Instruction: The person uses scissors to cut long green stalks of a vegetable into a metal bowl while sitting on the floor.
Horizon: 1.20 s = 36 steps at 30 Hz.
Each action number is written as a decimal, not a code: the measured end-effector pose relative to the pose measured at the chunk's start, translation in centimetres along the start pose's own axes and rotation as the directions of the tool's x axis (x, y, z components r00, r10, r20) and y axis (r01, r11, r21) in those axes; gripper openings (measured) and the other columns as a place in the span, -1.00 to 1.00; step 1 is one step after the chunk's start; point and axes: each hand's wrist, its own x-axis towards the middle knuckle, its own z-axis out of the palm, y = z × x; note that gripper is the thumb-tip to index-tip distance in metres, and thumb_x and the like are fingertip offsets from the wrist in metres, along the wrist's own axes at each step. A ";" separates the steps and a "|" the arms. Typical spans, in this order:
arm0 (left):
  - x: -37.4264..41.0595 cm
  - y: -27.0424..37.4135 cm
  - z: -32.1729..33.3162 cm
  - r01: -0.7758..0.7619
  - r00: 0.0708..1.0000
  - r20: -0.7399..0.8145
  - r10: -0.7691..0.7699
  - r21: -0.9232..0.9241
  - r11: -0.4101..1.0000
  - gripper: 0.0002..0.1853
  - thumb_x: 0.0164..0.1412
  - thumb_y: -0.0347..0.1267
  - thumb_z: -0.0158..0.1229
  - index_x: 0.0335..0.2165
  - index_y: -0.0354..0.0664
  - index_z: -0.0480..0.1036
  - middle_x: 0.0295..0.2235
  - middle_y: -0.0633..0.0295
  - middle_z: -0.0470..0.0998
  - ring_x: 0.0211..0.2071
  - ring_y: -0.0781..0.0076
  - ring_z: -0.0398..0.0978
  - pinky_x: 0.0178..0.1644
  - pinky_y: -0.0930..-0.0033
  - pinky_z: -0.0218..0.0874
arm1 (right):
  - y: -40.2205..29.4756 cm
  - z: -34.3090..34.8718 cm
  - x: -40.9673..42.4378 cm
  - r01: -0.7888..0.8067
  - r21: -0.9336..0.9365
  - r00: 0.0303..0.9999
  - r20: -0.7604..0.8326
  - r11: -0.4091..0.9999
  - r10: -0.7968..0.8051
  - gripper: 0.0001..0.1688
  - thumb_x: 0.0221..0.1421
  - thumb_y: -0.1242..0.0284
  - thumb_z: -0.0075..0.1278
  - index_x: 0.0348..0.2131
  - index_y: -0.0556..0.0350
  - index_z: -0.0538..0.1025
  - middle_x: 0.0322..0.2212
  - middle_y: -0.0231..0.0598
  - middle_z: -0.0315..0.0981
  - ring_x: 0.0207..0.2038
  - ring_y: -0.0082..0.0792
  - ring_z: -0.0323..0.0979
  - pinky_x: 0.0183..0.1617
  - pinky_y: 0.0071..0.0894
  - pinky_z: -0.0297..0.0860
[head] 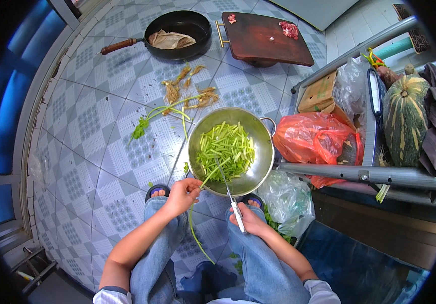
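A wide stainless steel bowl (257, 167) with a side handle rests on the floor before me, holding many short cut green stalks (225, 152). Over its near left rim, my left hand (183, 195) pinches a long thin green stalk (197, 231), which looks like celery; one end reaches over the bowl and the other hangs down between my knees. My right hand (249, 220) grips the white handles of a pair of scissors (237, 216). Their blades point into the bowl, beside the stalk's upper end. Whether the blades touch the stalk is unclear.
Beyond the bowl lie root ends (172, 93) and a leafy stalk (141, 127). Farther back are a black frying pan (202, 38) and a wooden board (263, 45) with bits of raw meat. At right, a metal rack (324, 171) holds a red bag (309, 136) and a pumpkin (405, 121).
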 end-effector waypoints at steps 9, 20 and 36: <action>0.8 -0.1 0.7 -0.061 0.998 -0.032 0.061 -0.005 0.998 -0.79 0.04 -0.59 -0.02 -0.27 -0.36 0.37 -0.52 0.29 0.44 -0.50 0.63 0.40 -0.45 0.50 0.39 | -2.7 -0.6 0.2 -0.200 0.271 0.975 -0.039 0.941 0.219 -0.67 -0.04 0.29 0.05 -0.38 0.16 0.34 -0.54 -0.31 0.37 -0.51 -0.53 0.32 -0.48 -0.56 0.25; 2.6 0.6 1.6 -0.013 1.000 -0.008 0.012 -0.116 0.993 -0.78 0.05 -0.54 0.04 -0.25 -0.35 0.36 -0.49 0.28 0.45 -0.47 0.60 0.41 -0.41 0.48 0.38 | -1.8 0.0 0.2 -0.170 0.281 0.979 -0.058 0.945 0.194 -0.52 -0.18 0.15 0.17 -0.46 0.19 0.39 -0.58 -0.25 0.39 -0.48 -0.45 0.35 -0.37 -0.45 0.27; 2.3 1.1 1.9 0.232 0.969 0.135 -0.209 -0.190 0.954 -0.77 0.10 -0.46 0.03 -0.22 -0.29 0.37 -0.41 0.24 0.47 -0.39 0.51 0.45 -0.32 0.47 0.38 | -0.7 -0.7 -0.2 -0.182 -0.128 0.944 -0.301 0.975 0.137 -0.38 -0.21 -0.07 0.06 -0.41 0.11 0.41 -0.53 -0.02 0.40 -0.40 -0.10 0.37 -0.13 -0.16 0.13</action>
